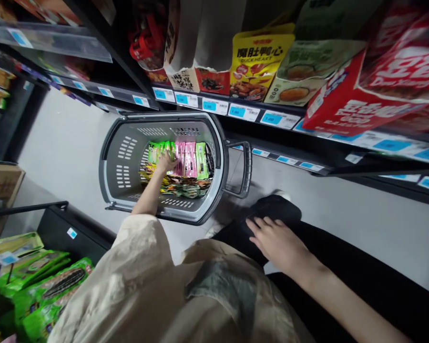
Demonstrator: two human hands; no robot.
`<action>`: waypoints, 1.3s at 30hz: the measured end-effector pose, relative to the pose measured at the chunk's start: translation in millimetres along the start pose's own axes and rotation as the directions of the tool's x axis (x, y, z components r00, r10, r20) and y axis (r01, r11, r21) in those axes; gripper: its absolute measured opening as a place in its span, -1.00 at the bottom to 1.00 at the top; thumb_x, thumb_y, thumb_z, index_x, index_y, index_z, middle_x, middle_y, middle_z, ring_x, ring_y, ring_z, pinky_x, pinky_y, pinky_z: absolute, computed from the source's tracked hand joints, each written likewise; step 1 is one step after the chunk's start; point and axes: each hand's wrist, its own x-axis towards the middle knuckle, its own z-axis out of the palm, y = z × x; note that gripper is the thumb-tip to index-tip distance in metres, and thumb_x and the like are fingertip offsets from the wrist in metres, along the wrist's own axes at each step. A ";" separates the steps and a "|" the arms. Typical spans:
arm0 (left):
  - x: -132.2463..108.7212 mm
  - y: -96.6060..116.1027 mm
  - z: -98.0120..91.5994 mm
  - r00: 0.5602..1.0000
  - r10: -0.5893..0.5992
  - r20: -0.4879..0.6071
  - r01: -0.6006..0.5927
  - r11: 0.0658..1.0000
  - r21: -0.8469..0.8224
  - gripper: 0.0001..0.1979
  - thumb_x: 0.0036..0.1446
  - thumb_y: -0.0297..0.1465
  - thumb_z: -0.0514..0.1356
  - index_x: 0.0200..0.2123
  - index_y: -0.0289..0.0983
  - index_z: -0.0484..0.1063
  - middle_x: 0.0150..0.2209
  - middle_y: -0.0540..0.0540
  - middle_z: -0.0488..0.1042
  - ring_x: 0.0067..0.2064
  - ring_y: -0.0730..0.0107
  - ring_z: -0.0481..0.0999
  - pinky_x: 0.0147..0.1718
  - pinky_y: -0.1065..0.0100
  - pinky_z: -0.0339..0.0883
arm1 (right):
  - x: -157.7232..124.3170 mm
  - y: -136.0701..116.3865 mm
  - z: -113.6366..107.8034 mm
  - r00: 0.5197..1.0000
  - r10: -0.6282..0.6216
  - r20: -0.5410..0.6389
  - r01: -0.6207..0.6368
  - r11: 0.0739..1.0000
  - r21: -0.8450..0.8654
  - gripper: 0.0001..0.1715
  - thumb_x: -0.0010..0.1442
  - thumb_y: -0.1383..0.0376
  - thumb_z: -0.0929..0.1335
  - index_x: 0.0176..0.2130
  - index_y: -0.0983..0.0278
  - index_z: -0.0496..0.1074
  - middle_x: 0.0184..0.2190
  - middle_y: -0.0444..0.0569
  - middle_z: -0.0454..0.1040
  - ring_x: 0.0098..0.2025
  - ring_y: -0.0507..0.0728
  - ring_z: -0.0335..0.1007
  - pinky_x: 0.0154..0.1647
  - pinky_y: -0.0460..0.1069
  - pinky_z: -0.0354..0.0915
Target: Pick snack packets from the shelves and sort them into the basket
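A grey shopping basket (123, 128) with a black rim stands on the floor in front of me, its black handle (246, 169) swung out to the right. My left hand (167, 162) reaches down inside it, fingers curled about a green snack packet (169, 146) in the row there. Beside that packet stand pink snack packets (189, 159), then a light green packet (201, 161) and dark ones. Yellow and dark green packets (186, 189) lie along the basket's near side. My right hand (271, 233) rests on my black-clad knee, fingers stretched out, holding nothing.
A shelf with blue-and-white price tags (209, 105) runs along the far side, close to the basket. It carries a yellow duck-heart pouch (259, 64) and a red snack box (339, 102). Green seed bags (53, 286) fill a display at lower left; a cardboard box (3, 183) is behind.
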 end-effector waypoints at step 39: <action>-57.0 50.1 -86.1 0.352 0.616 -0.705 -0.859 0.512 0.020 -0.85 0.35 -0.44 0.13 -0.18 -0.15 0.51 -0.08 -0.16 0.61 0.05 0.11 0.53 0.12 -0.01 0.36 | 30.4 23.6 -58.8 0.886 0.125 -0.447 0.068 0.918 0.391 -0.57 0.51 0.17 0.21 -0.27 0.23 0.55 -0.38 -0.02 0.61 -0.31 0.16 0.60 -0.27 0.01 0.37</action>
